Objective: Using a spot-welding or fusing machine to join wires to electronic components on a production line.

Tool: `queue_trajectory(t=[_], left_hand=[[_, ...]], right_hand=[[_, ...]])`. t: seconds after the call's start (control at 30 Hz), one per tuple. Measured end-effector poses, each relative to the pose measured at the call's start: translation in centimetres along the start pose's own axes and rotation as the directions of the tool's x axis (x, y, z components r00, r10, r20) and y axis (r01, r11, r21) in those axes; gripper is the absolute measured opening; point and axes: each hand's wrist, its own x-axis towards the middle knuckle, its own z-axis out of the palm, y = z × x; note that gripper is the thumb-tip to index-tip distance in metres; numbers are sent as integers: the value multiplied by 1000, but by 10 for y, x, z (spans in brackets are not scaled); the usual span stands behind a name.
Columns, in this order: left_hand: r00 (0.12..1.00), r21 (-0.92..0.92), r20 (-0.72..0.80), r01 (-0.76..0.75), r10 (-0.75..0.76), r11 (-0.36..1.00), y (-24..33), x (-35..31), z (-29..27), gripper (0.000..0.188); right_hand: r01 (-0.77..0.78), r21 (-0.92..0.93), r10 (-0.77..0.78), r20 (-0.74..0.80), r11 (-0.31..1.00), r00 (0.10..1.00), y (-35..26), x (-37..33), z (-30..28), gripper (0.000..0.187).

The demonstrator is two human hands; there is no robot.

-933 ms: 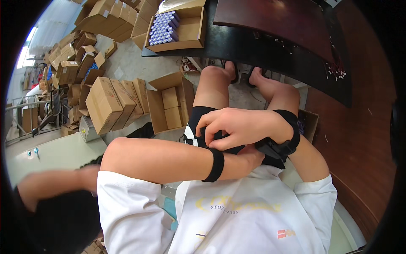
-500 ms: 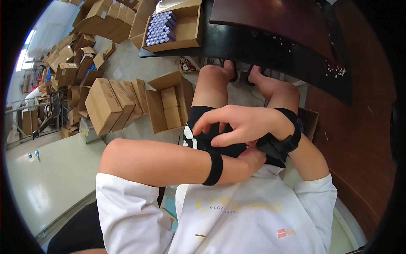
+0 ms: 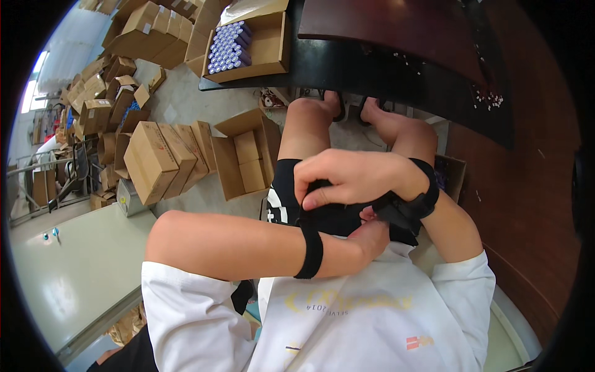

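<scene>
My right hand (image 3: 350,177) reaches across my lap, its thumb and forefinger pinching the loose end of a black wrist strap (image 3: 312,251). That strap circles my left wrist, and its end rises toward the fingertips. My left hand (image 3: 369,240) lies low against my lap with the fingers curled. Part of it is hidden behind a black box-shaped device (image 3: 400,214) fixed to a black band (image 3: 429,189) on my right wrist. Whether the left fingers hold anything is hidden.
A black table (image 3: 347,65) stands ahead, bearing an open carton (image 3: 279,59) of purple cylindrical cells (image 3: 229,46) and a dark red board (image 3: 396,31). Small white-tipped pieces (image 3: 489,99) lie at right. Beside my legs are an open cardboard box (image 3: 226,164) and closed cartons (image 3: 149,164). A pale tabletop (image 3: 74,266) is at left.
My right thumb and forefinger have closed together near the left wrist strap, whose end now stands up to them. The left forearm has barely moved. The view has shifted slightly.
</scene>
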Motion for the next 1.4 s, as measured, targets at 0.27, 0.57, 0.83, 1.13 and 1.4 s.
queue_trajectory(t=[0.27,0.57,0.83,1.13,1.4], left_hand=[[998,-65,-35,-54,52,996,3,7,3,29],[984,-161,-156,-107,82,981,11,11,12,22],[947,19,-311,-84,85,996,-13,-3,9,19],[943,-10,-322,-87,79,996,-27,9,16,17],[933,-289,-303,104,-195,951,-18,10,14,14]], right_hand=[[-69,44,62,136,997,989,-10,5,-2,23],[8,17,-12,219,1000,976,-14,10,0,26],[-88,-2,88,140,996,986,-23,9,0,25],[-132,126,113,149,983,982,-32,0,-22,18],[-58,56,68,-207,997,976,-47,-18,-21,25]])
